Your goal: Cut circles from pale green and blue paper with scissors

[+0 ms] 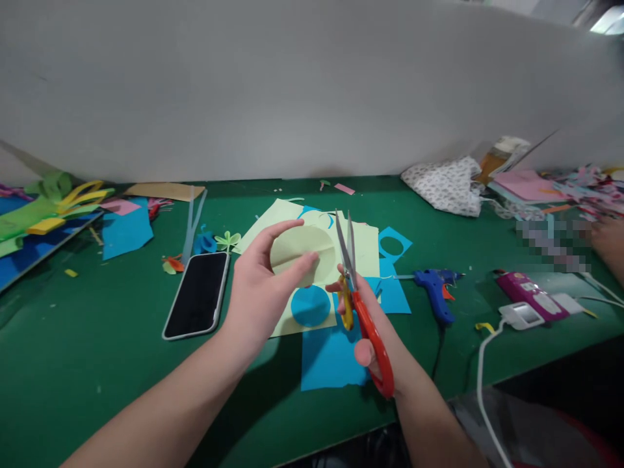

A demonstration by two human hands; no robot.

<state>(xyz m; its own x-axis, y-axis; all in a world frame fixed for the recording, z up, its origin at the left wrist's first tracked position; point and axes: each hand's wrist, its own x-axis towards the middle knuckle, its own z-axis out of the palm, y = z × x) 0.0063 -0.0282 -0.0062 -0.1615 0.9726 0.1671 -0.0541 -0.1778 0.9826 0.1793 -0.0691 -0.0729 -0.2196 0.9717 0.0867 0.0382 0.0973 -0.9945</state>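
Observation:
Between the thumb and fingers of my left hand (260, 286) is a pale yellow paper circle (297, 244) with a crease across it. My right hand (377, 312) has its thumb and fingers in the handles of a pair of scissors (358, 292), one handle red and one yellow. The blades point away from me, slightly parted, just right of the circle. Beneath both hands lie pale yellow paper sheets (365, 244) and blue paper (331, 361). A blue paper circle (311, 307) rests on the yellow sheet.
A phone (197, 296) lies left of my left hand, near paper flowers (228, 240). To the right are a blue glue gun (435, 292), a purple device (529, 296) with white cables and a patterned cloth bag (446, 187). Another person's hand (609, 244) shows at the right edge.

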